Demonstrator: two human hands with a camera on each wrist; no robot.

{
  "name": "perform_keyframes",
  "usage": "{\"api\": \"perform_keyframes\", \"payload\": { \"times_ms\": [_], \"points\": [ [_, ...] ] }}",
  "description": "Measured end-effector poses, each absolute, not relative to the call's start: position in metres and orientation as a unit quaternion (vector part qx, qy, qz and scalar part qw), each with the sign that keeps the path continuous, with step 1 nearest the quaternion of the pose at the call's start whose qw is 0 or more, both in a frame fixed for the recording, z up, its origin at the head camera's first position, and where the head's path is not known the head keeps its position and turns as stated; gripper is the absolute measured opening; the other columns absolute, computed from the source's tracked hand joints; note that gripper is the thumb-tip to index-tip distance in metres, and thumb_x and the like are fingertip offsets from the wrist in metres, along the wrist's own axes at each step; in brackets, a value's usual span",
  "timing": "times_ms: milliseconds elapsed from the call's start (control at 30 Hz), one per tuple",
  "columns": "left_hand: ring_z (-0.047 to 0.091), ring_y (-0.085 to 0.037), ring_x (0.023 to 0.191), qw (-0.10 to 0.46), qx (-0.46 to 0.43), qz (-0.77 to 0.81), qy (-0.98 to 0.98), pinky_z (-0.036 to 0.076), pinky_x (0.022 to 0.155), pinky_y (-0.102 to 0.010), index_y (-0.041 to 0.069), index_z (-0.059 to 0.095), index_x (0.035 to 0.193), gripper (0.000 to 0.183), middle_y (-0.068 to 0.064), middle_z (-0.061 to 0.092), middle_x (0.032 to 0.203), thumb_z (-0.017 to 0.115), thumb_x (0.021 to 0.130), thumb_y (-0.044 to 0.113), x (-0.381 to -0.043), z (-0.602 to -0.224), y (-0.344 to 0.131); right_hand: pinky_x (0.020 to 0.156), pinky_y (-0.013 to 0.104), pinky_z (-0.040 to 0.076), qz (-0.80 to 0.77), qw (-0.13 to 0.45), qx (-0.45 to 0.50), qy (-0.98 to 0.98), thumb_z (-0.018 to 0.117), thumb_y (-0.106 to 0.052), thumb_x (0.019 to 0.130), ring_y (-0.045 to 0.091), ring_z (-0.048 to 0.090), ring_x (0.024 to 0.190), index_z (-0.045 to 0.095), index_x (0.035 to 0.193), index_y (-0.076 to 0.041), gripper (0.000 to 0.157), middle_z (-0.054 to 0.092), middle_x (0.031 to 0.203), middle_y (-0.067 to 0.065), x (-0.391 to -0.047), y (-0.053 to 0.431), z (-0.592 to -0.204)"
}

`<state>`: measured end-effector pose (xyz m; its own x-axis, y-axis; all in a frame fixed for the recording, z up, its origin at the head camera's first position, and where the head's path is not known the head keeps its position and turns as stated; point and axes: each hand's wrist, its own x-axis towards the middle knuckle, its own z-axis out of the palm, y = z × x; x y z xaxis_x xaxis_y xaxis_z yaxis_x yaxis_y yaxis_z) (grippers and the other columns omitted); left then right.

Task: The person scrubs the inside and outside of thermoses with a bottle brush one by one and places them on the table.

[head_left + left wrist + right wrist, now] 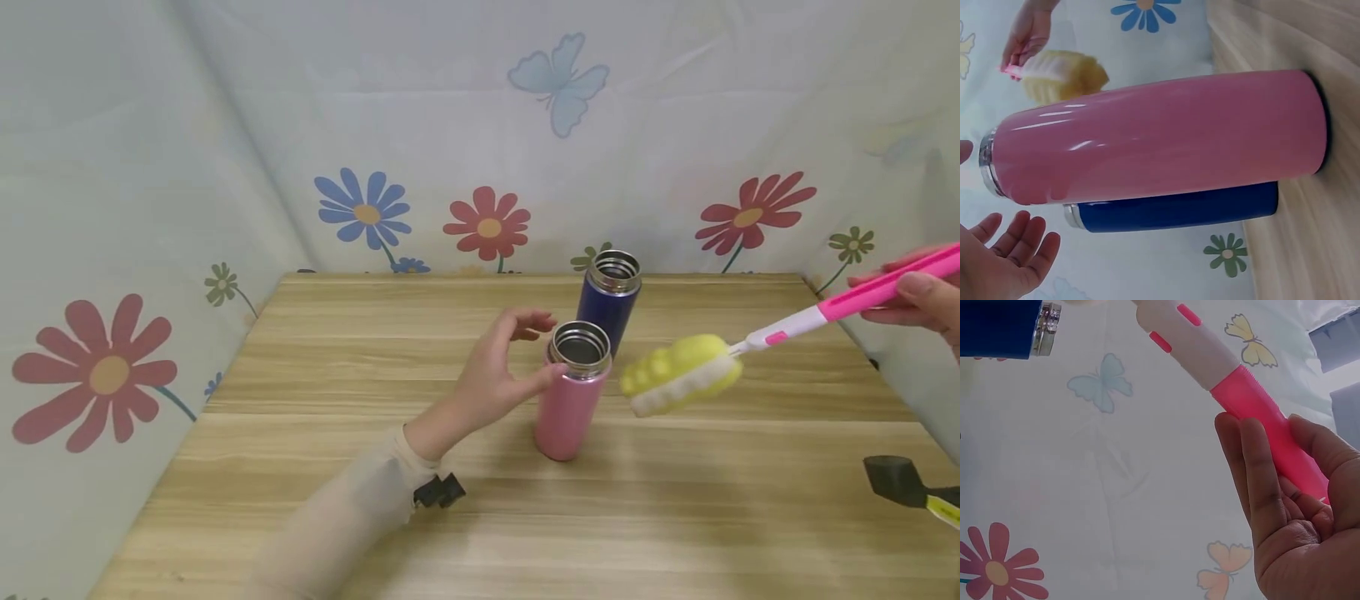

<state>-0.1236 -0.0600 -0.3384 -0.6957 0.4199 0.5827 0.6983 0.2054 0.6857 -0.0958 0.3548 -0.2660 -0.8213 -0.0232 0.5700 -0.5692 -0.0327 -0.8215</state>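
Observation:
A pink metal bottle (572, 417) stands upright and uncapped on the wooden table. My left hand (491, 371) is spread beside its steel rim, with the thumb overlapping the neck in the head view. In the left wrist view the fingers (1015, 240) are loosely bent and apart from the bottle. Behind it stands a dark blue bottle (606, 312), also without a lid. My right hand (937, 304) grips the pink handle (1260, 419) of a bottle brush, between thumb and fingers. The yellow and white sponge head (678, 373) hangs over the table, right of the pink bottle.
On the right side of the wooden table (300, 467) lies a black tool (896, 481) with a yellow-green part, cut off by the frame edge. A flowered cloth (420, 108) rises behind and at both sides of the table.

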Motion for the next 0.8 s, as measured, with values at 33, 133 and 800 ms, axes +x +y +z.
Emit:
{"api": "perform_keyframes", "payload": {
  "times_ms": [33, 133, 800],
  "points": [
    [0.057, -0.025, 0.115, 0.134, -0.37, -0.508, -0.766, 0.049, 0.1, -0.037, -0.002, 0.047, 0.126, 0.055, -0.015, 0.059, 0.122, 0.075, 0.08, 0.01, -0.124, -0.335, -0.06, 0.066, 0.016, 0.055, 0.679, 0.205, 0.227, -0.667, 0.046, 0.016, 0.09, 0.007, 0.073, 0.086, 0.063, 0.105, 0.002, 0.027, 0.074, 0.097, 0.003, -0.092, 0.348, -0.267],
    [0.058, -0.025, 0.113, 0.126, -0.386, -0.489, -0.772, 0.05, 0.099, -0.035, -0.002, 0.048, 0.126, 0.054, -0.016, 0.06, 0.121, 0.075, 0.08, 0.011, -0.126, -0.326, -0.061, 0.066, 0.015, 0.055, 0.67, 0.206, 0.238, -0.672, 0.047, 0.018, 0.089, 0.006, 0.072, 0.086, 0.063, 0.104, 0.001, 0.027, 0.074, 0.097, 0.002, -0.084, 0.334, -0.269],
    [0.055, -0.016, 0.109, 0.006, -0.439, -0.326, -0.837, 0.048, 0.094, -0.027, 0.003, 0.054, 0.13, 0.06, -0.007, 0.061, 0.121, 0.078, 0.079, 0.025, -0.145, -0.286, -0.06, 0.071, 0.03, 0.059, 0.778, 0.031, 0.401, -0.483, 0.033, 0.023, 0.092, 0.037, 0.067, 0.105, 0.05, 0.117, 0.024, 0.031, 0.066, 0.111, 0.03, -0.084, 0.284, -0.295]
  ]
}}
